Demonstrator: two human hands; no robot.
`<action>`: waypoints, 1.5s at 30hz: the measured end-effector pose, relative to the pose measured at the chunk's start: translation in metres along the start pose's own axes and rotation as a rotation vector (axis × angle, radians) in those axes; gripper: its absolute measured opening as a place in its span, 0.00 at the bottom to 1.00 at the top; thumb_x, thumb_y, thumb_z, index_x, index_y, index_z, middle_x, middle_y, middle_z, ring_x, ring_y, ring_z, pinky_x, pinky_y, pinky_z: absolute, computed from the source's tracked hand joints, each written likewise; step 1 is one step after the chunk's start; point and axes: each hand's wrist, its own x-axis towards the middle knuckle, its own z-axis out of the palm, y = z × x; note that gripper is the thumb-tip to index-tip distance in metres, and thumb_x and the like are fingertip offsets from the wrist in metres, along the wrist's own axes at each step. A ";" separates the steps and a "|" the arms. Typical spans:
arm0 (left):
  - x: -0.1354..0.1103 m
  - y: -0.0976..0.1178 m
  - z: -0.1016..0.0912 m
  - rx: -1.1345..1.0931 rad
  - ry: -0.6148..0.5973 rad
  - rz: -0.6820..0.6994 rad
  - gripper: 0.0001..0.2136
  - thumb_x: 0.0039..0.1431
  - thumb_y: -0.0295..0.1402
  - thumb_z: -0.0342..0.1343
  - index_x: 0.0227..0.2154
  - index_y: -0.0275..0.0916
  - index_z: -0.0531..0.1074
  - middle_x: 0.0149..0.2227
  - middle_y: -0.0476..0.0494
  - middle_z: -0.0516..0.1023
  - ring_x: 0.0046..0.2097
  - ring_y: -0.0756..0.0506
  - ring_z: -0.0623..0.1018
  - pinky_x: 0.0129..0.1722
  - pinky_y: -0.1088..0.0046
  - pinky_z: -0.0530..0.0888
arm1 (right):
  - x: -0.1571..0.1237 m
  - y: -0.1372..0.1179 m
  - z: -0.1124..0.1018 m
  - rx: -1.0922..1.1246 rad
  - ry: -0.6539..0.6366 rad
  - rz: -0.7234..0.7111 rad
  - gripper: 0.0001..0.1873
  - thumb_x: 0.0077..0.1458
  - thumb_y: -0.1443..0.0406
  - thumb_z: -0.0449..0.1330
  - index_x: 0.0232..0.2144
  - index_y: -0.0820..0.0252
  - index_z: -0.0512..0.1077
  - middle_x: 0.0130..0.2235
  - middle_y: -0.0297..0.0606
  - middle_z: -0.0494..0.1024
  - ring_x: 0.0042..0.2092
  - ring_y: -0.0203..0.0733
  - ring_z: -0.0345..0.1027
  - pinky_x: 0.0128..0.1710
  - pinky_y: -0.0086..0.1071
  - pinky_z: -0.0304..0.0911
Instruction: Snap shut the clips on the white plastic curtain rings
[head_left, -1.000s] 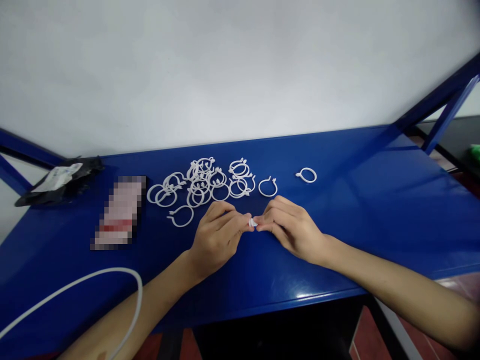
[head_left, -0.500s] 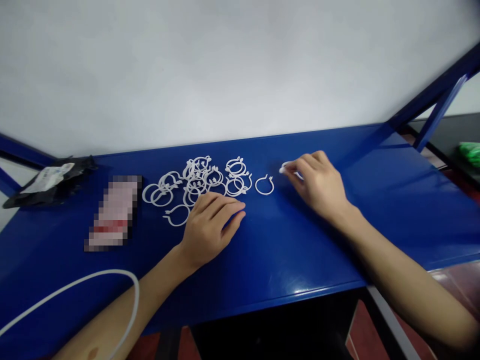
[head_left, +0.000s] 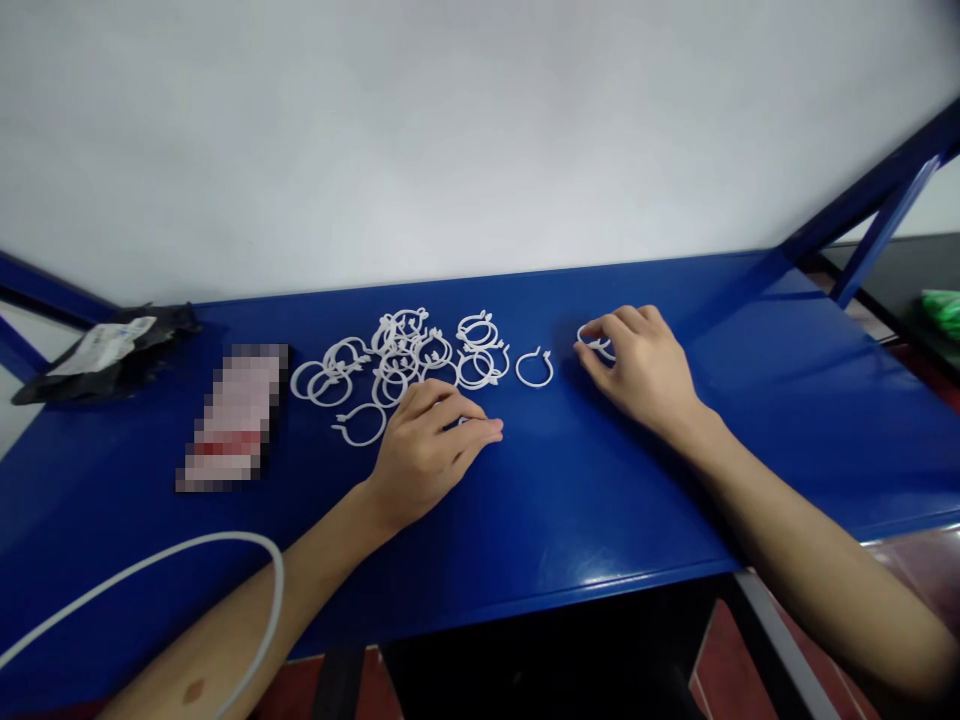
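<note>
Several white open plastic rings with small pointed ends (head_left: 401, 355) lie in a loose pile on the blue table. My left hand (head_left: 431, 450) is at the near edge of this pile, thumb and fingertips pressed together. A bit of a white ring (head_left: 464, 421) shows through the gap between its fingers; the rest of that ring is hidden. To the right, my right hand (head_left: 645, 365) rests low over the table with its fingertips closed on another white ring (head_left: 600, 346), which is partly covered. One single ring (head_left: 534, 370) lies between the pile and my right hand.
A pixelated flat object with a dark edge (head_left: 232, 415) lies left of the pile. Behind it is a black plastic package with a white label (head_left: 105, 350). A white cable (head_left: 187, 545) loops over my left forearm. Blue frame bars (head_left: 885, 215) stand at the right, against a pale wall.
My right hand has lowered its ring so that it looks flat on the table. The left fingertips have come together, and a white bit now shows between them. The view has shifted slightly.
</note>
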 end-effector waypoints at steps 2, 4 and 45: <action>0.000 0.000 0.000 -0.012 -0.013 -0.004 0.04 0.58 0.28 0.63 0.34 0.45 0.78 0.32 0.52 0.80 0.38 0.47 0.72 0.40 0.66 0.71 | -0.001 -0.007 -0.001 0.116 -0.053 -0.105 0.14 0.65 0.61 0.54 0.43 0.63 0.74 0.39 0.46 0.75 0.41 0.48 0.64 0.43 0.40 0.62; -0.001 0.000 0.000 -0.021 -0.024 -0.007 0.03 0.59 0.29 0.63 0.35 0.44 0.78 0.32 0.51 0.80 0.38 0.47 0.73 0.41 0.66 0.71 | -0.003 -0.014 0.000 0.214 -0.144 -0.216 0.15 0.66 0.60 0.53 0.48 0.62 0.73 0.40 0.45 0.75 0.41 0.46 0.65 0.44 0.39 0.62; -0.001 0.012 -0.002 -0.077 0.071 -0.176 0.11 0.59 0.38 0.63 0.42 0.40 0.74 0.35 0.50 0.82 0.39 0.47 0.76 0.42 0.68 0.73 | -0.028 -0.061 -0.009 0.774 -0.138 -0.325 0.06 0.65 0.65 0.56 0.42 0.61 0.71 0.40 0.39 0.80 0.39 0.36 0.76 0.38 0.30 0.70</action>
